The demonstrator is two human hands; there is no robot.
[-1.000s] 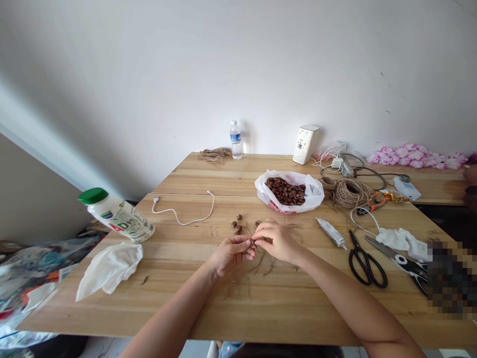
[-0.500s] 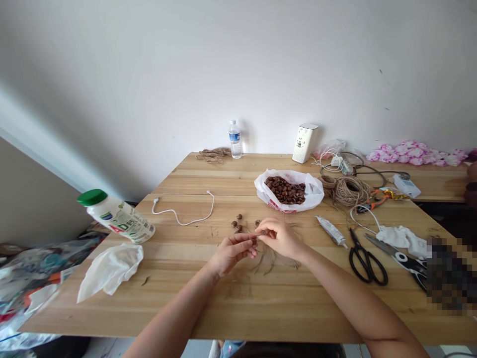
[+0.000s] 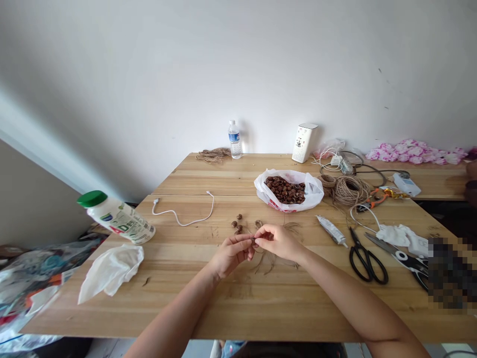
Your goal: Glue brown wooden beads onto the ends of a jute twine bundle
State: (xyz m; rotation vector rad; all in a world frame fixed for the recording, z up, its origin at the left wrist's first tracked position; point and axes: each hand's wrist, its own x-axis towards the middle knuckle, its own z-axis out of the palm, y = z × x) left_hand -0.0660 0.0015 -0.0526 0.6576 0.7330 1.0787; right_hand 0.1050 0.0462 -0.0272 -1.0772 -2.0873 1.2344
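Observation:
My left hand (image 3: pixel 233 254) pinches a small brown nut-like piece (image 3: pixel 254 242) between thumb and fingers over the middle of the table. The fingertips of my right hand (image 3: pixel 278 241) are closed at the same piece; whether they also hold a thread is too small to tell. Beneath and beside the right hand lie loose strands of twine (image 3: pixel 269 263). Several similar brown nut-like pieces (image 3: pixel 234 223) rest just beyond my left hand. Farther back, a white plastic bag (image 3: pixel 315 191) stands open, full of such brown pieces (image 3: pixel 286 190).
Right of the bag lie twine coils (image 3: pixel 352 190), a glue tube (image 3: pixel 331 230), black scissors (image 3: pixel 367 263) and larger shears (image 3: pixel 400 256). A white cable (image 3: pixel 182 223), a green-capped bottle (image 3: pixel 119 219) and a crumpled white bag (image 3: pixel 111 271) lie left. A water bottle (image 3: pixel 234 141) stands behind.
My right fingertips have moved slightly left and down, onto the piece in my left hand. The left hand has stayed almost in place.

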